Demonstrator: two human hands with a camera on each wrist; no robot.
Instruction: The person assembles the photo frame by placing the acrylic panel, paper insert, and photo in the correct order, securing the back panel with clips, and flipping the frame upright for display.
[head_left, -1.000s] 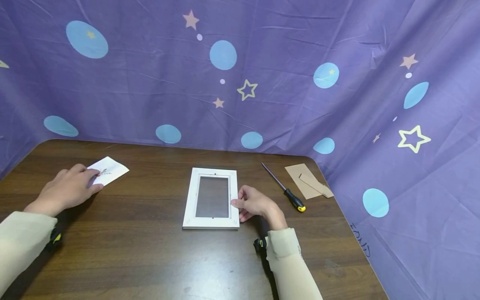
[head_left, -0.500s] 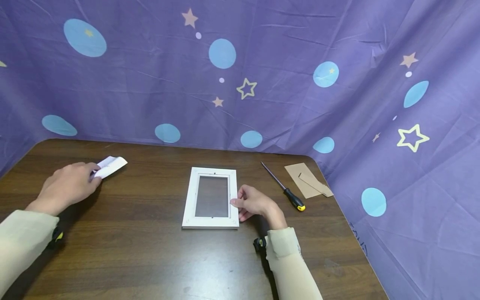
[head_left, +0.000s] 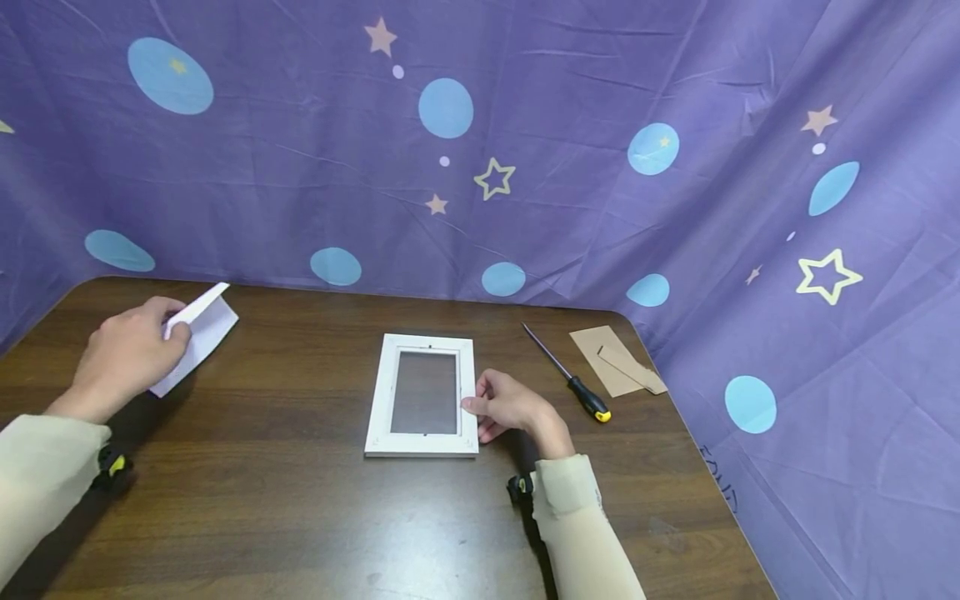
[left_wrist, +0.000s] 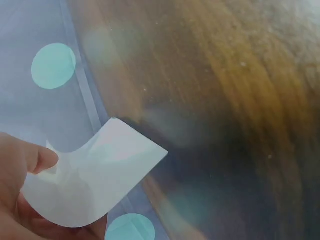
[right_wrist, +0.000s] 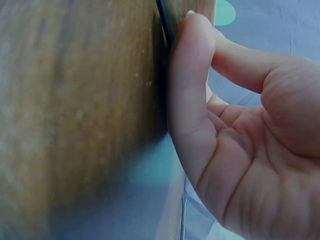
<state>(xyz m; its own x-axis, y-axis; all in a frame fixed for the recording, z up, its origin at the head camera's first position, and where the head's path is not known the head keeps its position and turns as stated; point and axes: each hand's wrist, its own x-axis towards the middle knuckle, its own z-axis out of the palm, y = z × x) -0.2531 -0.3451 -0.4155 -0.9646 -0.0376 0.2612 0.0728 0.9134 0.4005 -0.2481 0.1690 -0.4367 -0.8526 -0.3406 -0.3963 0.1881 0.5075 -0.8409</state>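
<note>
At the left of the head view, my left hand [head_left: 127, 354] pinches a white sheet of paper [head_left: 204, 337] between thumb and fingers. The paper is bent along its length and tilted up over the table. From the left wrist view, the same paper [left_wrist: 115, 172] curves out of the fingers, plain white on the side that shows. A white picture frame [head_left: 381, 396] lies flat at the middle of the table. My right hand [head_left: 517, 408] grips its right edge, thumb on top and fingers curled at the side. In the right wrist view the fingers [right_wrist: 190, 100] stand close to the wood.
Right of the frame lies a screwdriver [head_left: 587, 398] with a black and yellow handle. Beyond it, near the table's right edge, is a brown backing board [head_left: 607, 367] with a stand strip [head_left: 630, 368] across it. A purple patterned cloth [head_left: 570, 208] hangs behind the brown table [head_left: 300, 500].
The paper lay flat with its printed flower side showing; my left hand has since bent it and raised it, turning the plain side into view. The right hand and the frame have stayed put.
</note>
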